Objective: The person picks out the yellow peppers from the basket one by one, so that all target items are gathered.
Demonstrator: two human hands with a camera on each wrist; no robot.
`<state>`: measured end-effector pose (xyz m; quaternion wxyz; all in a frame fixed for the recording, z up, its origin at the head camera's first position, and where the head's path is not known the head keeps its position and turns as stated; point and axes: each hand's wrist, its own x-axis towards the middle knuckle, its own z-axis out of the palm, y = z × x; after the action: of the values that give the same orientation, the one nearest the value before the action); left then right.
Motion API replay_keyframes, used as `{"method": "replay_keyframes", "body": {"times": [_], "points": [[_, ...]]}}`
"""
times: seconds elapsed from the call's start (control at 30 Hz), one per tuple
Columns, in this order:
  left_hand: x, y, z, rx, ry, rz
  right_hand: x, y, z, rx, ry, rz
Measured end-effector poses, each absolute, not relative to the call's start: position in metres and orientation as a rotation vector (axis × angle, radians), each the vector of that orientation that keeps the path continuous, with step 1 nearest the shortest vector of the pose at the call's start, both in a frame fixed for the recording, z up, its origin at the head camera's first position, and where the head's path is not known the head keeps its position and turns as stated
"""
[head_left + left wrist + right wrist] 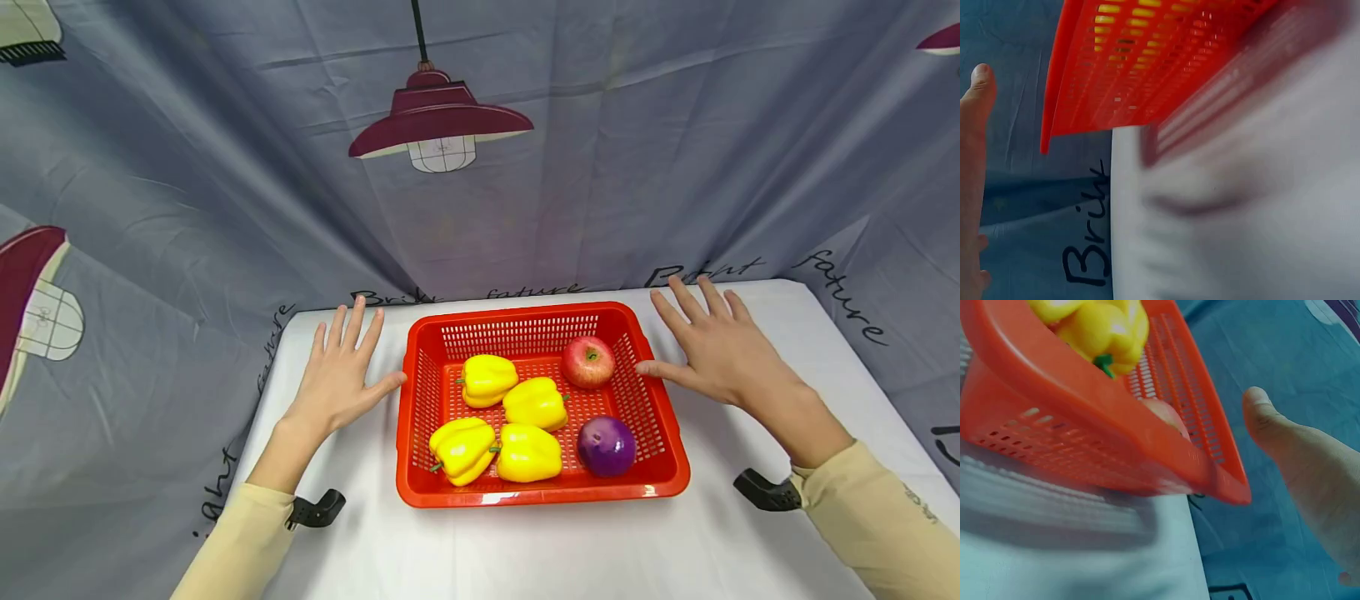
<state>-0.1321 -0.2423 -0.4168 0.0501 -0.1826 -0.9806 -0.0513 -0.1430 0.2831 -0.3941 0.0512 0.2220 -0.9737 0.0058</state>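
Note:
Several yellow bell peppers (535, 404), a red apple (588, 362) and a round purple vegetable or fruit (606, 446) lie in a red plastic basket (543, 499). To the basket's left, my left hand (335, 379) hovers with fingers straight and spread, the thumb close to the rim. On the other side my right hand (716, 350) is likewise spread, its thumb near the right rim. Neither hand holds anything. Each wrist view shows a thumb apart from the basket wall; in the right one, a pepper (1100, 331) and part of the apple (1166, 415) show.
The basket stands on a white table (480, 550). Behind and beside it hangs a grey-blue cloth (600, 208) printed with red lamps and lettering. A black wrist device (318, 508) sits at the left sleeve, another black device (767, 490) at the right sleeve.

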Motion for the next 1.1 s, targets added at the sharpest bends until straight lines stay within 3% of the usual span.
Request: {"method": "replay_keyframes", "body": {"times": [0.5,1.1], "points": [[-0.123,-0.224,-0.438,-0.787,-2.892,-0.381,-0.149,0.246,-0.391,0.959,-2.971,0.057],[-0.117,-0.207,-0.472,-0.834,-2.842,-0.918,-0.148,0.203,-0.408,1.126,-3.145,0.593]]}}
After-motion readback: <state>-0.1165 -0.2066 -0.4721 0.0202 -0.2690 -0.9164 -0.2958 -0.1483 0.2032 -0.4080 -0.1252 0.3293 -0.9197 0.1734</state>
